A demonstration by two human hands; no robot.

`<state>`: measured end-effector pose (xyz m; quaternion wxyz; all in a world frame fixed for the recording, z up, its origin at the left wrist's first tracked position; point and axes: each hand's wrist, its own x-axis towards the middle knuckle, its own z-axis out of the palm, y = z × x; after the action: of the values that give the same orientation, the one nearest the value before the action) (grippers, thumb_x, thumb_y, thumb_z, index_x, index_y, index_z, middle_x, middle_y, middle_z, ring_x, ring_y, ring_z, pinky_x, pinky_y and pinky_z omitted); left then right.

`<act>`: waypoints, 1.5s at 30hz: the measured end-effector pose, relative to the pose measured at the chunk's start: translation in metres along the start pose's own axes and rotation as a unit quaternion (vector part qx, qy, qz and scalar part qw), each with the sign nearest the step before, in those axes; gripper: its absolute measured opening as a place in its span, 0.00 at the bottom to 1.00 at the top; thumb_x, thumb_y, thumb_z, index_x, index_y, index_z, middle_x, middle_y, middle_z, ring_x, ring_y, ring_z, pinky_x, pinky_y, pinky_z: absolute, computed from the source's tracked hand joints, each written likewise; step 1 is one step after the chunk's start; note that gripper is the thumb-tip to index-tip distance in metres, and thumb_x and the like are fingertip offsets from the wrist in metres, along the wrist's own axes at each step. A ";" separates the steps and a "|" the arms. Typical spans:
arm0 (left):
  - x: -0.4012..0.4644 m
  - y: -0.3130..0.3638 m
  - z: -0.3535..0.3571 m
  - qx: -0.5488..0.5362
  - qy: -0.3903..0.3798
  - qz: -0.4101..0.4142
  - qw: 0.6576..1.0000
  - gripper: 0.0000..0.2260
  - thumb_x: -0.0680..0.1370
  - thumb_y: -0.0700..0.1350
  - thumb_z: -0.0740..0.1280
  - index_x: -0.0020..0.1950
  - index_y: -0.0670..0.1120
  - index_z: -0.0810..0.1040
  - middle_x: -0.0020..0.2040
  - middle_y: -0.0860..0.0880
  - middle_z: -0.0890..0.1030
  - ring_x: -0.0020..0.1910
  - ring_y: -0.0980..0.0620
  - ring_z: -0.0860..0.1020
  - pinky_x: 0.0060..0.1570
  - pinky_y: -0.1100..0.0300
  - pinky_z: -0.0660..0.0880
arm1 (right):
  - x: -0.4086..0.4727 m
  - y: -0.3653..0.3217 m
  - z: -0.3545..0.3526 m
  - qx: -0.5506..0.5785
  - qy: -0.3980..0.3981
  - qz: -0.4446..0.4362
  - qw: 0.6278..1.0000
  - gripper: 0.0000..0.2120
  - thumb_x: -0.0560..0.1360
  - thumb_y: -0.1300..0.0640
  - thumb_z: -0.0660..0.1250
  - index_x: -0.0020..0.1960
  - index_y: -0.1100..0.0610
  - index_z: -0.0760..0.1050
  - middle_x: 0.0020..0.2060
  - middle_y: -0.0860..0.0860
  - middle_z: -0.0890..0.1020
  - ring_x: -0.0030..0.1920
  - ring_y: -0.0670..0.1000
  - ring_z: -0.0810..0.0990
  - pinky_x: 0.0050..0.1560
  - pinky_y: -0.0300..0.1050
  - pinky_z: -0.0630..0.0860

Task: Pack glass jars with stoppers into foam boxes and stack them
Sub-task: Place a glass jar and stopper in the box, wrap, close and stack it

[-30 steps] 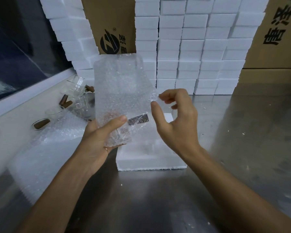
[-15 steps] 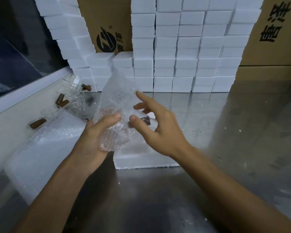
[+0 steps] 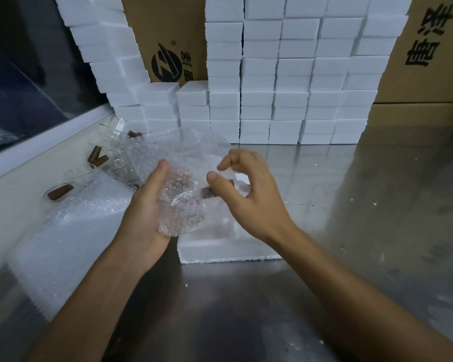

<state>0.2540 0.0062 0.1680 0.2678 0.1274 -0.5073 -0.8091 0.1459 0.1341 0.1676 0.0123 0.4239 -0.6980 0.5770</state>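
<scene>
My left hand (image 3: 147, 207) grips a glass jar wrapped in a bubble wrap sheet (image 3: 181, 178), thumb on top; the jar's brown stopper (image 3: 208, 192) shows at the wrap's right end. My right hand (image 3: 249, 194) hovers beside it with fingers curled, thumb near the stopper, folding the sheet's loose edge; whether it pinches the wrap I cannot tell. Under both hands lies an open white foam box (image 3: 220, 246) on the steel table. Several loose glass jars with brown stoppers (image 3: 97, 159) lie at the left.
A pile of bubble wrap sheets (image 3: 71, 231) lies at the left. Stacked white foam boxes (image 3: 285, 87) form a wall at the back, with cardboard cartons (image 3: 424, 53) behind. A white ledge (image 3: 24, 158) runs along the left. Steel table surface (image 3: 377, 205) stretches to the right.
The bubble wrap sheet stood tall and flat; it is now folded down over the jar. My right hand moved in toward the stopper end and curled its fingers.
</scene>
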 end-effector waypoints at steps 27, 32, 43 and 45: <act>-0.001 0.005 -0.002 -0.008 0.046 -0.032 0.998 0.21 0.80 0.56 0.62 0.68 0.47 0.76 0.61 0.45 0.82 0.60 0.45 0.81 0.59 0.47 0.75 | -0.001 0.008 0.002 -0.098 0.018 -0.189 0.977 0.22 0.73 0.46 0.73 0.61 0.56 0.75 0.58 0.47 0.78 0.58 0.44 0.76 0.58 0.35 0.72; -0.004 0.006 0.002 -0.013 0.043 -0.038 0.998 0.22 0.79 0.57 0.63 0.66 0.46 0.78 0.58 0.43 0.84 0.57 0.44 0.83 0.48 0.50 0.81 | -0.003 0.011 0.008 0.017 -0.084 -0.042 0.995 0.12 0.78 0.48 0.68 0.56 0.55 0.80 0.43 0.47 0.84 0.43 0.46 0.82 0.46 0.42 0.78; 0.000 0.010 -0.008 0.053 0.016 0.049 0.997 0.18 0.72 0.40 0.69 0.61 0.41 0.77 0.53 0.41 0.82 0.54 0.45 0.82 0.55 0.49 0.78 | 0.002 0.012 0.005 0.075 0.019 -0.031 0.997 0.18 0.80 0.53 0.65 0.33 0.58 0.73 0.25 0.41 0.76 0.28 0.41 0.72 0.32 0.35 0.69; 0.002 0.017 -0.015 0.047 0.012 0.081 0.996 0.16 0.67 0.35 0.68 0.53 0.46 0.80 0.44 0.48 0.83 0.42 0.52 0.81 0.42 0.59 0.79 | 0.002 0.013 0.001 0.051 -0.006 -0.033 0.998 0.19 0.80 0.54 0.65 0.32 0.58 0.71 0.24 0.40 0.75 0.27 0.41 0.72 0.32 0.34 0.68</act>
<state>0.2645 -0.0125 0.1761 0.3325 0.1083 -0.5500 -0.7584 0.1368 0.1317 0.1580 0.0057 0.4499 -0.6533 0.6089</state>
